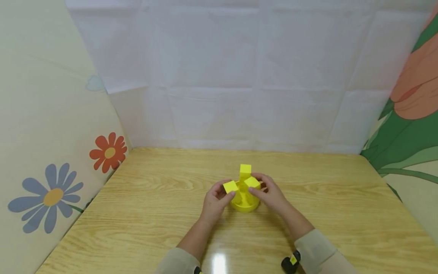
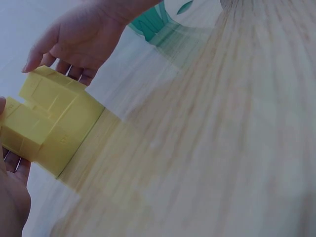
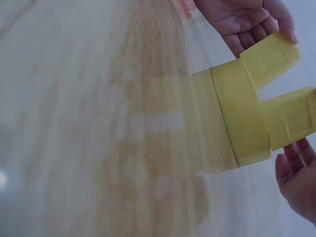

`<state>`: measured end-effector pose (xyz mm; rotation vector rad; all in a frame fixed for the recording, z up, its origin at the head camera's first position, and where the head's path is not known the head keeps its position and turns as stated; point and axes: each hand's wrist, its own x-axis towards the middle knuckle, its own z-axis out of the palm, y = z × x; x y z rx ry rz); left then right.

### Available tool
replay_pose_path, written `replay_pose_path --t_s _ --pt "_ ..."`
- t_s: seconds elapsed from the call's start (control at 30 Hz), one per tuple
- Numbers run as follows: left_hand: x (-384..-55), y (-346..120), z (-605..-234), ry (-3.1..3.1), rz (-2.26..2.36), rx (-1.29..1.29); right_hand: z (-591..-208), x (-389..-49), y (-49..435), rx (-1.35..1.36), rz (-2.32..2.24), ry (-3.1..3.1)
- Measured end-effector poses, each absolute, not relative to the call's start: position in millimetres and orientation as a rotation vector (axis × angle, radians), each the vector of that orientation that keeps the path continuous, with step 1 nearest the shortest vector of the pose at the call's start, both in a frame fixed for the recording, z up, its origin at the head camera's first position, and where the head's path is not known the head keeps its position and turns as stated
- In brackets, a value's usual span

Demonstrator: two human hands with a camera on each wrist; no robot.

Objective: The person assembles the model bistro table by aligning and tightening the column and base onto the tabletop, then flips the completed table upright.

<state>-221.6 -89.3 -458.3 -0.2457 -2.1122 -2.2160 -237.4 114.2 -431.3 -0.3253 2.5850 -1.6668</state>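
A yellow plastic piece with a round base (image 1: 244, 208) and three upright block-shaped prongs stands on the wooden table in the head view. My left hand (image 1: 213, 202) grips the left prong (image 1: 230, 187), thumb on the near side and fingers behind it. On the other side, my right hand (image 1: 272, 195) holds the right prong (image 1: 252, 182) between thumb and fingers. The back prong (image 1: 245, 170) rises untouched between them. In the right wrist view the base's curved wall (image 3: 239, 116) rests on the tabletop, and the fingers reach around the prongs' outer sides.
The wood-grained table (image 1: 154, 182) reaches back to a hanging white sheet (image 1: 219, 76). Flower-patterned panels (image 1: 51, 114) flank it on both sides. A small black device (image 1: 290, 263) sits by the right sleeve at the near side.
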Motion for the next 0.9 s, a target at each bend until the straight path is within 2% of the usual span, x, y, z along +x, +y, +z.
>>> replay_pose_path --t_s 0.3,0.57,0.9 --pt "-221.7 -88.0 -458.7 -2.103 -2.218 -0.243 -433.6 -241.4 114.6 -0.255 -1.948 2.288" --pt "-221.3 -89.1 -458.9 -2.111 -2.207 -0.231 -435.1 -239.0 118.8 -0.169 -1.952 2.352" --pt "-222.6 -89.3 -459.3 -2.123 -2.205 -0.209 -435.9 -236.1 126.8 -0.191 -1.942 2.343"
